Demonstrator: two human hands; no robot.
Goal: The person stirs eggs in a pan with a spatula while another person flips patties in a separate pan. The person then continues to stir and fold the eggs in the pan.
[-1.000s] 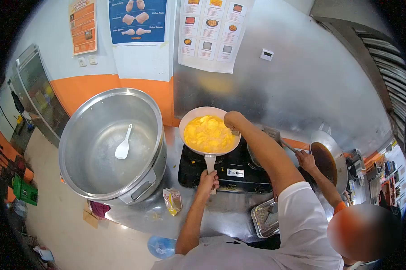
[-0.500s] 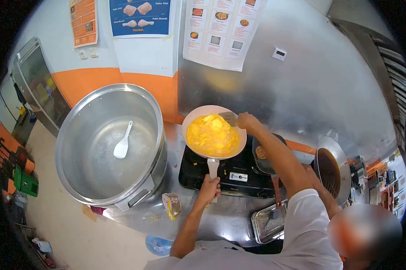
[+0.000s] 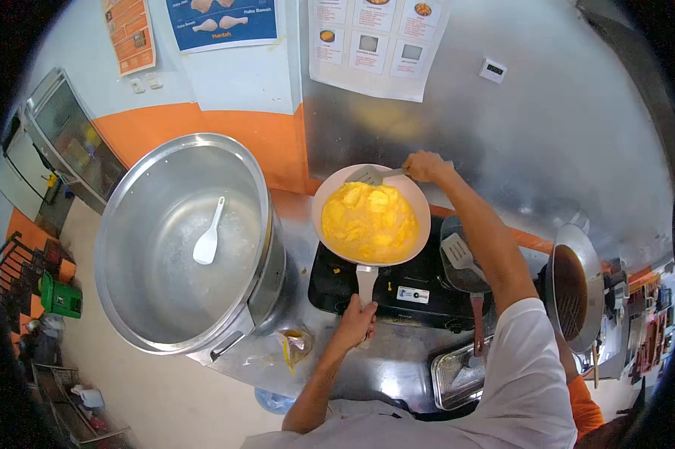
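Observation:
My left hand (image 3: 354, 323) is closed around the pale handle of a frying pan (image 3: 421, 196). Soft yellow scrambled eggs (image 3: 371, 223) fill most of this pan, which sits over a black gas stove (image 3: 330, 292). Up at the far right rim, my right hand (image 3: 427, 166) grips a slotted spatula (image 3: 367, 176). Its blade rests at the far edge of the eggs, inside the pan. Beneath my right forearm, another slotted spatula (image 3: 461, 251) lies over a dark pan (image 3: 464, 278) with a reddish-brown handle; who holds that spatula is hidden.
To the left stands a big aluminium pot (image 3: 180, 299) with a white rice paddle (image 3: 207, 243) inside. A wok (image 3: 588, 254) of brown liquid is at right, near a person's orange clothing (image 3: 583, 408). A wire-mesh tray (image 3: 453, 382) and plastic packet (image 3: 296, 346) lie in front.
My right hand has shifted the spatula from the pan's right side to its far edge. The second spatula has appeared over the dark pan, where a brown piece showed. The view has shifted slightly.

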